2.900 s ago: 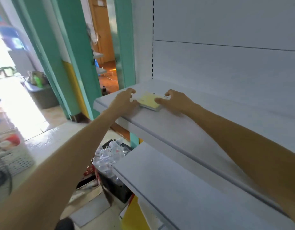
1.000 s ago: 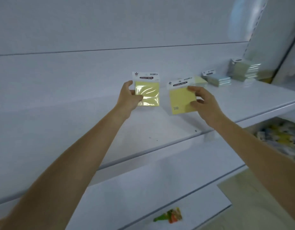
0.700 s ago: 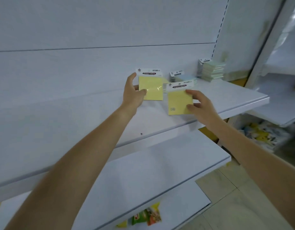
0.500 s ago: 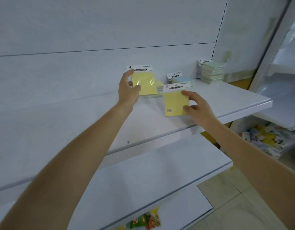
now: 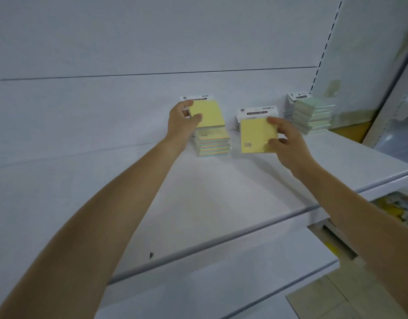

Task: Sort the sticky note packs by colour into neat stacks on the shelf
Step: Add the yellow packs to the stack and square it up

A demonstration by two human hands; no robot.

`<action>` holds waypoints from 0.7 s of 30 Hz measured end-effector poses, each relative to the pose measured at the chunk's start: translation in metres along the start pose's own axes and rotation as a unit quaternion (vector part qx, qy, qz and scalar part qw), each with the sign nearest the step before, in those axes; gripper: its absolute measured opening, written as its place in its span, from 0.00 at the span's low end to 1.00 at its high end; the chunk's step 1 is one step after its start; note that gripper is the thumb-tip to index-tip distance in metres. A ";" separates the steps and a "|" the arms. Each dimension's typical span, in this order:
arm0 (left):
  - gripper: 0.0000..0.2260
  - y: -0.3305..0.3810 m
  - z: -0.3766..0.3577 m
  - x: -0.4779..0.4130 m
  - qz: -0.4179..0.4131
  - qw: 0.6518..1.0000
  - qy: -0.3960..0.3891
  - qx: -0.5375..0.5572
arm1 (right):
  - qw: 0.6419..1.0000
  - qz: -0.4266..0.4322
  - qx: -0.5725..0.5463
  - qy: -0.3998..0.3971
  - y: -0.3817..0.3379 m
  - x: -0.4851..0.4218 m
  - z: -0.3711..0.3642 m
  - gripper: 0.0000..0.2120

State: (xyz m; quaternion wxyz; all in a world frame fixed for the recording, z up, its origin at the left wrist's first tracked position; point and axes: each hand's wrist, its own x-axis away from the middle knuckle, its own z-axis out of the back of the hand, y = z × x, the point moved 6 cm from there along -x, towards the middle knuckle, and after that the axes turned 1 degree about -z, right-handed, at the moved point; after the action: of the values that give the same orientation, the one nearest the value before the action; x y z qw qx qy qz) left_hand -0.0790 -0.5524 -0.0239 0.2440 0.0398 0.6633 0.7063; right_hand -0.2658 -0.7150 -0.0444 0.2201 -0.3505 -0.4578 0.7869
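Note:
My left hand [image 5: 183,122] pinches a yellow sticky note pack [image 5: 210,112] by its left edge, just above a stack of packs [image 5: 213,143] on the white shelf [image 5: 221,180]. That stack shows a yellow top and mixed pastel edges. My right hand [image 5: 283,139] grips a second yellow pack [image 5: 256,134] by its right side, held upright above the shelf to the right of the stack. A stack of green packs [image 5: 313,115] stands at the shelf's far right, near the back wall.
A white back panel rises behind the shelf, with a slotted upright [image 5: 322,56] at the right. A lower shelf [image 5: 210,284] juts out below. Colourful packets [image 5: 403,208] lie low at the right edge. A small dark speck [image 5: 151,254] sits near the shelf's front lip.
Both hands carried their yellow packs rightward along the shelf toward the stacks. The left pack now hovers over the mixed-edge stack; the right pack hangs beside it.

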 end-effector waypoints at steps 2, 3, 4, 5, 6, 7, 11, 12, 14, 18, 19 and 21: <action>0.21 -0.005 -0.007 -0.005 0.003 1.000 -0.012 -0.020 | 1.000 -0.012 -0.020 0.006 0.003 -0.016 0.001 0.25; 0.21 -0.008 -0.009 -0.007 0.009 0.999 -0.017 -0.027 | 0.999 -0.015 -0.028 0.005 0.004 -0.025 0.000 0.25; 0.21 -0.011 -0.011 -0.009 0.015 0.999 -0.020 -0.038 | 0.999 -0.015 -0.036 0.001 0.003 -0.033 -0.001 0.25; 0.20 -0.014 -0.012 -0.011 0.020 0.998 -0.024 -0.057 | 0.999 -0.014 -0.043 -0.005 0.003 -0.042 -0.003 0.25; 0.20 -0.017 -0.014 -0.013 0.026 0.996 -0.030 -0.082 | 0.999 -0.013 -0.050 -0.013 0.002 -0.050 -0.006 0.25; 0.20 -0.021 -0.015 -0.014 0.036 0.993 -0.038 -0.104 | 0.998 -0.011 -0.059 -0.024 0.000 -0.058 -0.010 0.25; 0.20 -0.028 -0.026 -0.010 0.072 0.987 -0.074 -0.120 | 0.995 0.006 -0.074 -0.066 -0.005 -0.080 -0.024 0.25; 0.19 -0.028 -0.028 -0.010 0.076 0.987 -0.072 -0.122 | 0.994 0.013 -0.074 -0.078 -0.006 -0.083 -0.027 0.25; 0.18 -0.031 -0.029 -0.008 0.094 0.985 -0.059 -0.133 | 0.992 0.030 -0.074 -0.097 -0.009 -0.089 -0.032 0.25; 0.17 -0.035 -0.028 -0.002 0.113 0.989 -0.020 -0.094 | 0.988 0.046 -0.071 -0.133 -0.012 -0.096 -0.040 0.25; 0.17 -0.037 -0.026 -0.001 0.116 0.990 0.000 -0.079 | 0.986 0.048 -0.071 -0.140 -0.012 -0.097 -0.042 0.25; 0.16 -0.041 -0.018 0.003 0.122 0.989 0.042 -0.074 | 0.985 0.053 -0.064 -0.149 -0.014 -0.101 -0.044 0.25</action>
State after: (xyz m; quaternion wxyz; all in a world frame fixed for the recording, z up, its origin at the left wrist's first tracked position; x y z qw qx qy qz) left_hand -0.0767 -0.5682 -0.0657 0.1303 0.0720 0.6095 0.7787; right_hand -0.1654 -0.7506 -0.0118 0.0840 -0.2665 -0.5157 0.8100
